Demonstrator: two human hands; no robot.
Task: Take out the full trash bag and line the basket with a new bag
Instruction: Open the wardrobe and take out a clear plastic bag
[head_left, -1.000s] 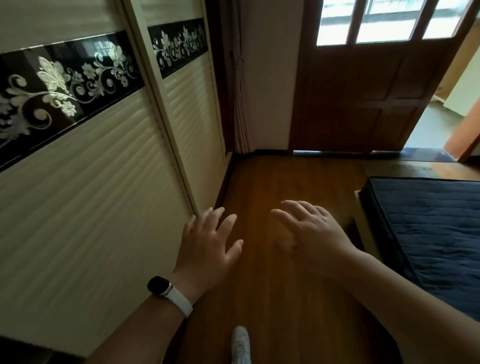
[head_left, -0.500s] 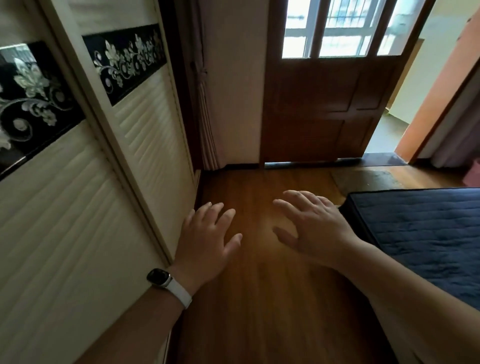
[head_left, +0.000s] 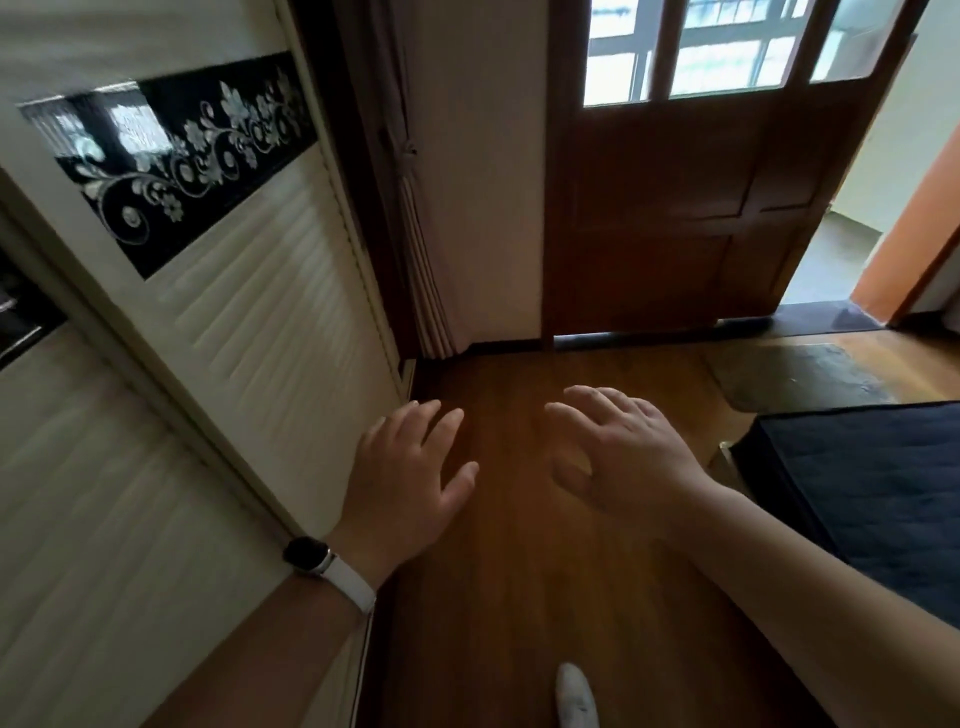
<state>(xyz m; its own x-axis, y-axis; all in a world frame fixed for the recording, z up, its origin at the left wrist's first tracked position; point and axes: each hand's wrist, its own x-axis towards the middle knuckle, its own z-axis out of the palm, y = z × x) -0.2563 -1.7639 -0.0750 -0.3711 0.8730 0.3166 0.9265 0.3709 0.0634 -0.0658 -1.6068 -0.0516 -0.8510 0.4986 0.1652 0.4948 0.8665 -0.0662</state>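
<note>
Both grips are loose and empty, left hand (head_left: 410, 483) and right hand (head_left: 623, 457) hovering over the wood floor (head_left: 519, 597), basket and bag nowhere in view, so walking on could clip the bed (head_left: 857, 483) corner.

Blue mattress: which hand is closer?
Right. The right hand hovers just left of the blue mattress; the left hand is farther left, beside the wardrobe door.
</note>
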